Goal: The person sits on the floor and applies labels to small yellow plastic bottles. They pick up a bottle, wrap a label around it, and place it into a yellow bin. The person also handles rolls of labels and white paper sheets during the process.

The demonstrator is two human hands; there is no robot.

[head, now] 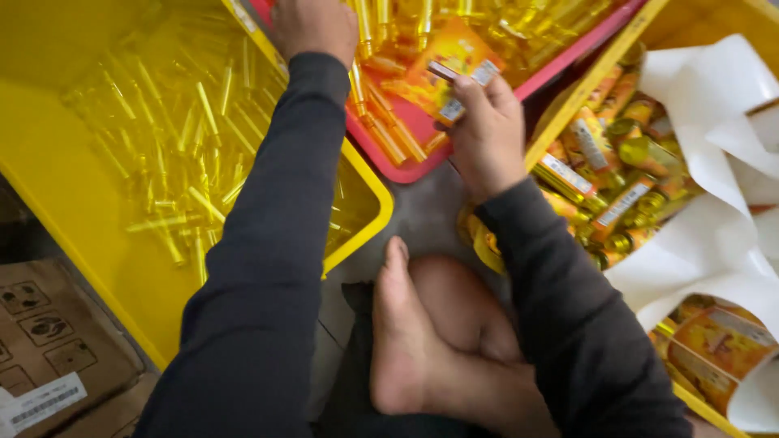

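Glossy yellow plastic bin [57, 162] holding clear, shiny tubes [174, 130] that look like glass or hard plastic; a smooth red plastic tray [422, 134] with more of them. The right hand [487, 134] pinches a slick, printed orange label [454, 61]. Labelled bottles [604, 174] gleam beside matt white backing paper [714, 235]. Matt dark knit cloth sleeves [268, 268]; a dull, rough brown cardboard box [57, 349] with a paper sticker
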